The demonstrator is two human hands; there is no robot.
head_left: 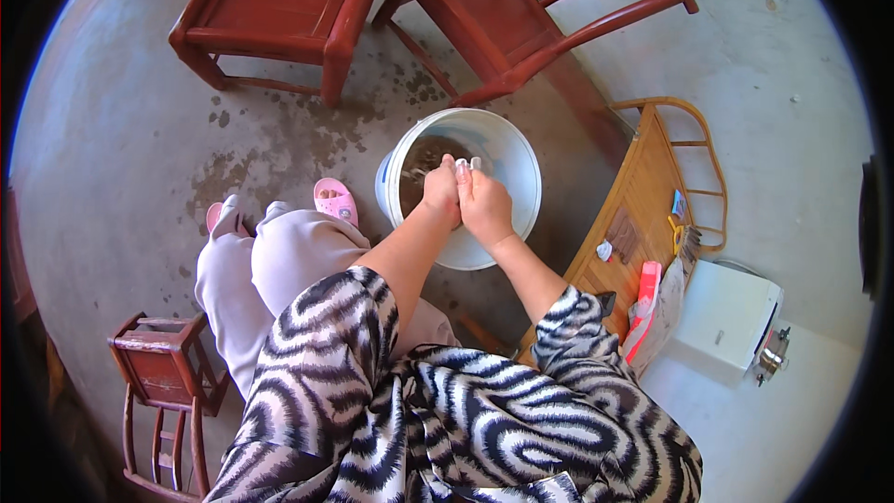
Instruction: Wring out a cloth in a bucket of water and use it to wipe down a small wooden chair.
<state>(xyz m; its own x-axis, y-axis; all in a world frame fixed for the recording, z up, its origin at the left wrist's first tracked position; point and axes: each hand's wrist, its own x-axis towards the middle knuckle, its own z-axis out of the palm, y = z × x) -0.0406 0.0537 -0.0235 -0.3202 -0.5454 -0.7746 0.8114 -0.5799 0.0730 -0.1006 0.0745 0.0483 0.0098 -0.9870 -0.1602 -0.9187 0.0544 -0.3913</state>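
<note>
A white bucket (518,144) with murky brown water (414,188) in it stands on the floor in front of me. Over its opening, my left hand (441,191) and my right hand (486,205) are pressed together with fingers closed. Between them, near the fingertips, a bit of something white (476,164) sticks out; its kind is too small to tell. Light streaks, perhaps falling water, show below my left fingers against the brown water. Most of what the hands enclose is hidden by the fingers and palms.
Two red wooden chairs (270,5) (484,14) stand beyond the bucket. A small worn wooden chair (160,373) is at lower left. To the right, a wooden bench (615,196) carries bags and small items, beside a white box-shaped appliance (722,317). Wet patches (270,144) mark the floor.
</note>
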